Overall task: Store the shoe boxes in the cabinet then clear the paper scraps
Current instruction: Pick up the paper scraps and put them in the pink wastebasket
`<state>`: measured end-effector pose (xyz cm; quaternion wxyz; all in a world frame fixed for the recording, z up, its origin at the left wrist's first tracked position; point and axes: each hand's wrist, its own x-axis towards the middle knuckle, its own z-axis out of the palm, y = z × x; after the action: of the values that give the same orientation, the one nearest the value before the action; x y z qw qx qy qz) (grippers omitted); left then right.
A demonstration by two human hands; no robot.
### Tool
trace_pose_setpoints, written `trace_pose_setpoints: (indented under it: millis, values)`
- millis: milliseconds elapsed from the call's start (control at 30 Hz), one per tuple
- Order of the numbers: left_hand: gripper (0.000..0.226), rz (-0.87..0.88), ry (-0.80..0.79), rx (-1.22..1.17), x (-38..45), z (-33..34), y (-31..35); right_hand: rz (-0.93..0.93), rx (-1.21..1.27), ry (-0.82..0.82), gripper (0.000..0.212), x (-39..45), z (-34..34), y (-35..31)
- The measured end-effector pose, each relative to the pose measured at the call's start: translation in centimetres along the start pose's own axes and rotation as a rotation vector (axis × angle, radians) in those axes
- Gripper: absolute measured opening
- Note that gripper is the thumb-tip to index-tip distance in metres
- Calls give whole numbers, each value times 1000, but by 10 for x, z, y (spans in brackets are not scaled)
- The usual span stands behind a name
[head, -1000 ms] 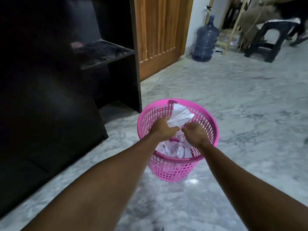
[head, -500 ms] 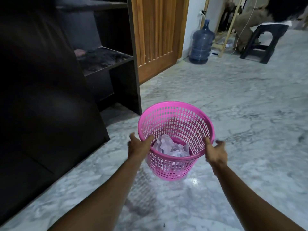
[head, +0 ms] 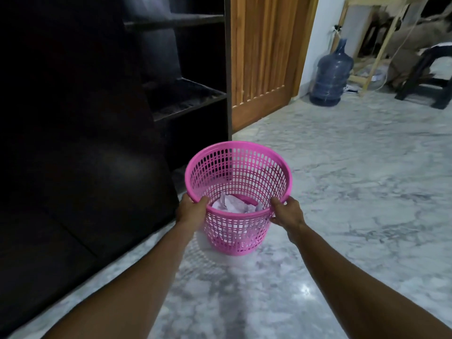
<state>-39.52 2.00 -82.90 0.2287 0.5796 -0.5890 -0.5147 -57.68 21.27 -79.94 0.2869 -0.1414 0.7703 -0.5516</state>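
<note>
Basket [head: 254, 167] is gripped at the near rim, centre of frame: left hand [head: 192, 211] clamped on the rim's left side, thumb over the top edge, fingers curled underneath; right hand [head: 286, 212] clamped on the right side in the same way. Paper scraps [head: 234, 205] are seen crumpled at the bottom of the basket, white, well below the rim. Cabinet [head: 110, 118] takes up the left of the frame, dark; shelves are visible at upper centre, but whether shoe boxes are inside cannot be told, too dim. Marble floor [head: 342, 192] is seen around the basket. Whether the base is resting on it or just lifted is not clear; a faint shadow below suggests lifted.

Step judged in hand: basket being carried off with the scraps, so the task looks near its end.

To be done well: the rim should be kept level, with both grips held symmetric so that the thin mesh wall is not twisted. The load is light, so a hard squeeze is not needed. The cabinet corner just left of the basket should be cleared on the turn. A water jug [head: 331, 74] and a stool [head: 428, 77] stand at upper right, well apart from the basket.
</note>
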Motion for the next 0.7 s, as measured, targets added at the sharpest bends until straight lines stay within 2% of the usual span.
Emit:
trace_pose_setpoints:
  millis: [100,167,233,333,400,467,633,700]
  values:
    - [36,3,43,-30,6,-12,21,-17,-30,-50,28,31,24,-12]
    - [36,6,61,-33,19,-15,26,-37,-21,-61,23,51,38,-19]
    - [46,-13,55,-54,39,-15,23,-38,-15,-93,16,67,51,-24]
    - [80,-28,17,-98,89,-11,-4,-36,2,-137,12,87,63,-27]
    - [91,-28,7,-101,91,-12,-4,-10,35,-167,30,96,67,-27]
    - [86,-16,-4,-89,89,-14,-3,7,49,-183,47,102,71,-25]
    - [100,24,-10,-5,64,-23,14,-11,44,-223,60,95,69,-29]
    - [94,22,-20,75,50,-27,24,-2,15,-215,63,91,67,-33]
